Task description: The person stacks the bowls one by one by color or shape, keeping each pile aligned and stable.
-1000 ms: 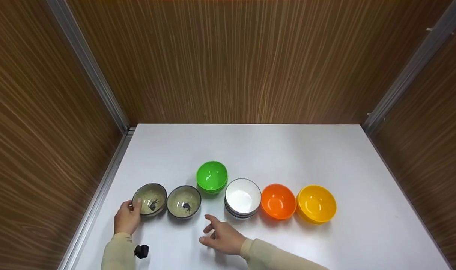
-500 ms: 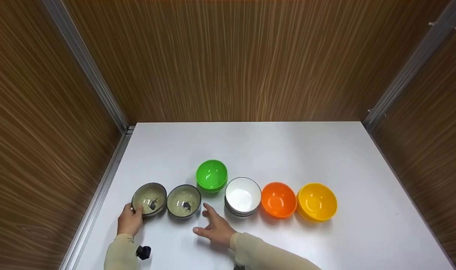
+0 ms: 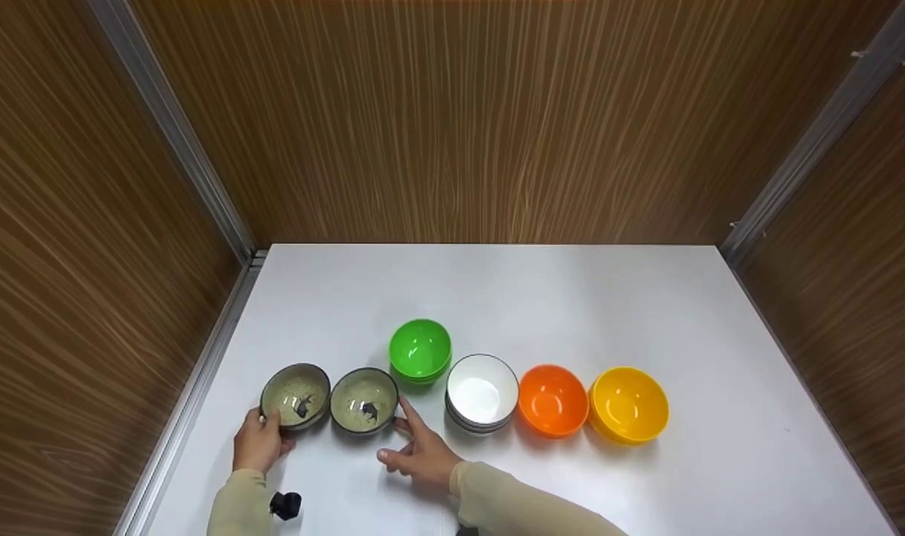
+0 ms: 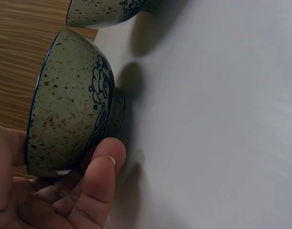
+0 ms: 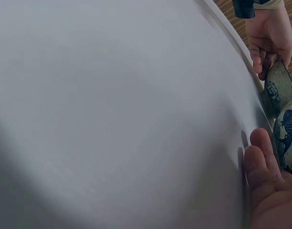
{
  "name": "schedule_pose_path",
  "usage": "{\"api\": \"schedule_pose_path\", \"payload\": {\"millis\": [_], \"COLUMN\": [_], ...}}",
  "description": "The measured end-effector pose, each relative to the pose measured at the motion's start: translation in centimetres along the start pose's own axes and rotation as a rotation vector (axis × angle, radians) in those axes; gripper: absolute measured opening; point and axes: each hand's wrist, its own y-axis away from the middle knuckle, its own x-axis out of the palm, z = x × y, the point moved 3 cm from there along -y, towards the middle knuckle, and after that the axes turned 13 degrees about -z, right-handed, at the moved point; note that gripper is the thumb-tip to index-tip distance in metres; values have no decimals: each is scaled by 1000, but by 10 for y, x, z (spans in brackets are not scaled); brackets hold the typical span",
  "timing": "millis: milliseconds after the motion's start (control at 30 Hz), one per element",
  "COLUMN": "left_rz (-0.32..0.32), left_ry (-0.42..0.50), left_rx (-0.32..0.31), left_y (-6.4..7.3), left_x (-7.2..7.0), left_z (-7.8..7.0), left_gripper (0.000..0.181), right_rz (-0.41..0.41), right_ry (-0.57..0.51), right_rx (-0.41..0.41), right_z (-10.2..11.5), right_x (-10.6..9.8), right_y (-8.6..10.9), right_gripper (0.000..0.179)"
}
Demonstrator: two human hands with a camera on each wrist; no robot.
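Two speckled grey-green ceramic bowls with dark rims stand side by side at the left of the row. My left hand (image 3: 258, 447) holds the left ceramic bowl (image 3: 294, 391) by its near-left side, thumb over the rim. In the left wrist view, fingers (image 4: 99, 183) lie under that bowl's side near its foot, and blue drawing shows on its wall. Beside the right ceramic bowl (image 3: 363, 394), my right hand (image 3: 426, 455) reaches with a straight index finger that touches its right side. In the right wrist view, this hand's fingers (image 5: 261, 167) lie alongside the bowl with a blue fish (image 5: 289, 129).
Green bowls (image 3: 421, 350) stand stacked behind the row. To the right come stacked white bowls (image 3: 483, 391), orange bowls (image 3: 553, 402) and yellow bowls (image 3: 629, 406). Wood-grain panels (image 3: 452, 126) surround the white table (image 3: 541, 290) at the back and sides.
My right hand has moved left and forward until its index finger meets the right ceramic bowl. My left hand has shifted slightly at the left bowl; both bowls have barely moved.
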Motion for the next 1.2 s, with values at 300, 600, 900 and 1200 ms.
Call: {"api": "schedule_pose_path", "payload": {"millis": [300, 600, 900, 1200], "left_rz": [-92, -227, -238, -297], "left_ry": [-78, -97, -93, -77], "left_rx": [78, 166, 252, 406], "left_y": [5, 13, 23, 29], "left_x": [-10, -25, -19, 2], "left_z": [-2, -22, -50, -63], "left_gripper": [47, 43, 46, 38], "right_rz": [-41, -82, -120, -130], "right_ry": [-20, -40, -37, -35], "right_rx": [21, 56, 86, 87], "right_z": [5, 7, 13, 13], "right_x": [3, 4, 2, 0], "right_y": [-4, -11, -17, -16], "right_gripper": [90, 80, 72, 67]}}
